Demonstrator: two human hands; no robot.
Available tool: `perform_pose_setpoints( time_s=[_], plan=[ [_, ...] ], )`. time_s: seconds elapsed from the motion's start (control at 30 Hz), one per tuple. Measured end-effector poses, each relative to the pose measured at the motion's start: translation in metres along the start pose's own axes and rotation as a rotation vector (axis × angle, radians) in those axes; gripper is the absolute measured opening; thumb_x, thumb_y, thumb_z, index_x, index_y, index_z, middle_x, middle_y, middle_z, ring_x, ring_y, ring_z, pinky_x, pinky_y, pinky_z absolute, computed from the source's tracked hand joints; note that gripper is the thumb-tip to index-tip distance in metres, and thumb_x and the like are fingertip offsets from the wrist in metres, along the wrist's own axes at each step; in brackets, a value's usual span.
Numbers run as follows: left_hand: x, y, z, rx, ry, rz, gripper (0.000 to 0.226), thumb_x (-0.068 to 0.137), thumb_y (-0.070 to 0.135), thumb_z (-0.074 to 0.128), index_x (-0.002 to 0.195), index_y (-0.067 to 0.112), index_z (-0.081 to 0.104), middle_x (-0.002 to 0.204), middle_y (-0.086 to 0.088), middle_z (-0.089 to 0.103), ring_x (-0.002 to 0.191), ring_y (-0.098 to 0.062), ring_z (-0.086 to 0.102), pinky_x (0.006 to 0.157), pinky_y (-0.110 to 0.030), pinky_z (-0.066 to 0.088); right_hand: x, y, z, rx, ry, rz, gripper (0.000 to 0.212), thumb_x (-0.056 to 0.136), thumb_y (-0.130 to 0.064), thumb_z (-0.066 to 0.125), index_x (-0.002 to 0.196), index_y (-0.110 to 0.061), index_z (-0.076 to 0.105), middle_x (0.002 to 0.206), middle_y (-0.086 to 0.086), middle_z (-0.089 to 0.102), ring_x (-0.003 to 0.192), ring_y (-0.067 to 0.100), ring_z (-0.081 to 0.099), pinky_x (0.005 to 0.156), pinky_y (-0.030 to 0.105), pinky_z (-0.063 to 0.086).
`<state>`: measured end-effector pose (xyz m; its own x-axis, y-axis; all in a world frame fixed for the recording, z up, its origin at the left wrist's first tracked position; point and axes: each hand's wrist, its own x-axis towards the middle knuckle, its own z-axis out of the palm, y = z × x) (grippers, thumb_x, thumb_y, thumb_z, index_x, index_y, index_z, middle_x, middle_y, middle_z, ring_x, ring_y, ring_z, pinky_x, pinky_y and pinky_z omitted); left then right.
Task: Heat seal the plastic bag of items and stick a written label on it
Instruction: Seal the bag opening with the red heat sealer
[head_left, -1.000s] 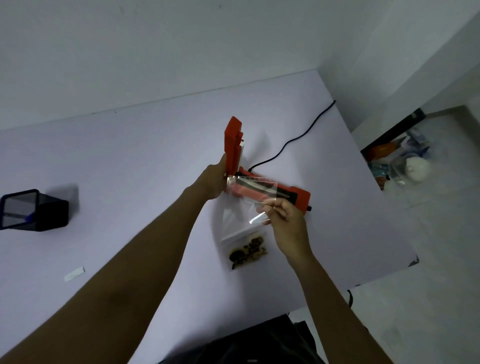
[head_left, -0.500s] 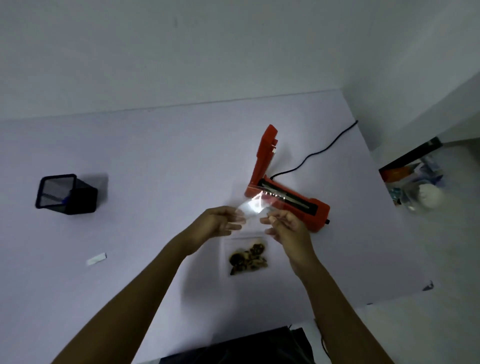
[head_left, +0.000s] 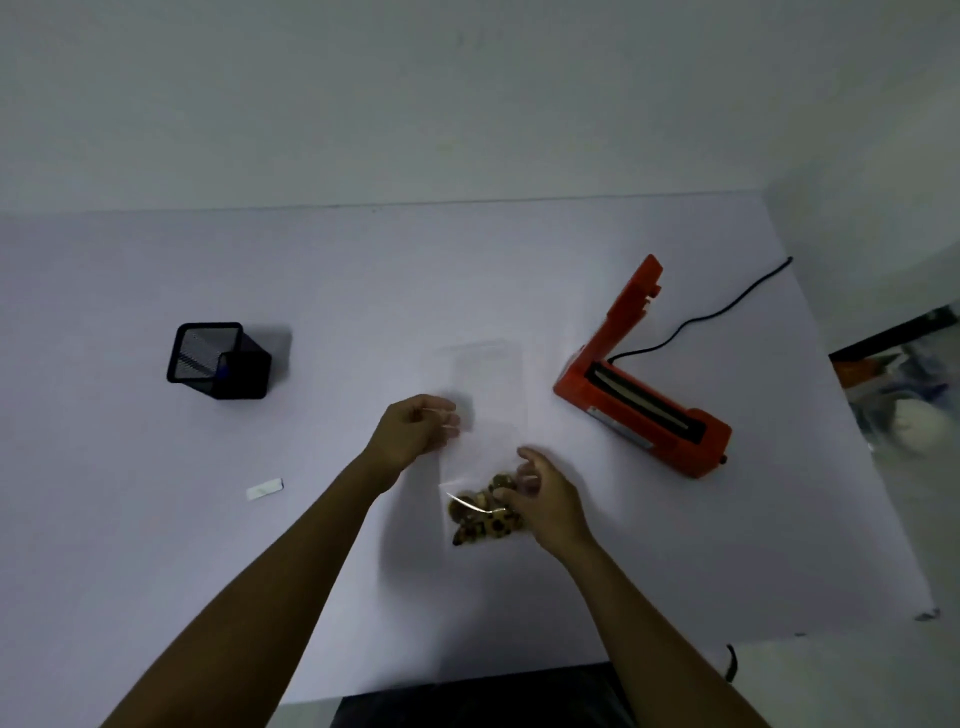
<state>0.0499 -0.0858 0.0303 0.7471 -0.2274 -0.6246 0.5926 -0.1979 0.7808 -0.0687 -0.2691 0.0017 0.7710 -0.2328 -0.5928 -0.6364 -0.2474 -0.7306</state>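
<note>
The clear plastic bag (head_left: 485, 395) lies flat on the white table (head_left: 363, 291), its dark brown items (head_left: 480, 517) bunched at the near end. My left hand (head_left: 415, 431) is at the bag's left edge, with loosely curled fingertips touching the film. My right hand (head_left: 548, 501) sits at the bag's right side next to the items, fingers loosely curled against it. The orange heat sealer (head_left: 641, 413) stands to the right of the bag with its arm raised. A small white label strip (head_left: 265, 489) lies on the table to the left.
A black mesh pen holder (head_left: 219, 361) stands at the left. The sealer's black cord (head_left: 727, 306) runs off the table's far right corner. Past the table's right edge, clutter (head_left: 904, 395) sits on the floor. The near table edge is just in front of my body.
Both hands lifted the bag off the sealer, brought it left and laid it flat on the table. They now sit lower along its sides. The view has shifted left.
</note>
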Motion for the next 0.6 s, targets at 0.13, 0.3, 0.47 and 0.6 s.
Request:
perform_pose_setpoints(
  time_s=[0.13, 0.3, 0.47, 0.6],
  plan=[
    [0.015, -0.01, -0.015, 0.242, 0.149, 0.147, 0.031, 0.09, 0.005, 0.061, 0.12, 0.014, 0.057, 0.107, -0.008, 0.066, 0.084, -0.015, 0.067, 0.082, -0.031, 0.057, 0.0, 0.005, 0.022, -0.1, 0.049, -0.083, 0.077, 0.081, -0.011, 0.074, 0.146, -0.021, 0.036, 0.137, 0.003, 0.047, 0.12, 0.017, 0.052, 0.095, 0.022, 0.046],
    [0.014, -0.03, -0.027, 0.791, 0.228, 0.441, 0.061, 0.089, 0.007, 0.06, 0.145, 0.008, 0.035, 0.149, -0.017, 0.035, 0.129, -0.033, 0.046, 0.106, -0.042, 0.038, -0.005, 0.01, 0.038, -0.159, 0.112, -0.122, 0.075, 0.082, -0.016, 0.075, 0.146, -0.017, 0.035, 0.139, 0.006, 0.042, 0.124, 0.02, 0.049, 0.106, 0.035, 0.044],
    [0.014, -0.067, -0.042, 1.292, 0.089, 0.551, 0.055, 0.092, 0.029, 0.059, 0.142, 0.014, 0.042, 0.154, -0.013, 0.034, 0.135, -0.035, 0.041, 0.109, -0.058, 0.028, -0.01, 0.013, 0.049, -0.203, 0.14, -0.159, 0.065, 0.085, -0.019, 0.072, 0.142, -0.01, 0.043, 0.14, 0.007, 0.042, 0.128, 0.018, 0.046, 0.11, 0.03, 0.037],
    [0.015, -0.079, -0.055, 1.471, 0.001, 0.526, 0.056, 0.095, 0.035, 0.053, 0.146, 0.016, 0.037, 0.157, -0.013, 0.028, 0.142, -0.038, 0.029, 0.111, -0.062, 0.02, -0.009, 0.014, 0.051, -0.278, 0.148, -0.153, 0.064, 0.085, -0.025, 0.072, 0.141, -0.01, 0.044, 0.14, 0.007, 0.043, 0.126, 0.02, 0.048, 0.108, 0.036, 0.041]
  ],
)
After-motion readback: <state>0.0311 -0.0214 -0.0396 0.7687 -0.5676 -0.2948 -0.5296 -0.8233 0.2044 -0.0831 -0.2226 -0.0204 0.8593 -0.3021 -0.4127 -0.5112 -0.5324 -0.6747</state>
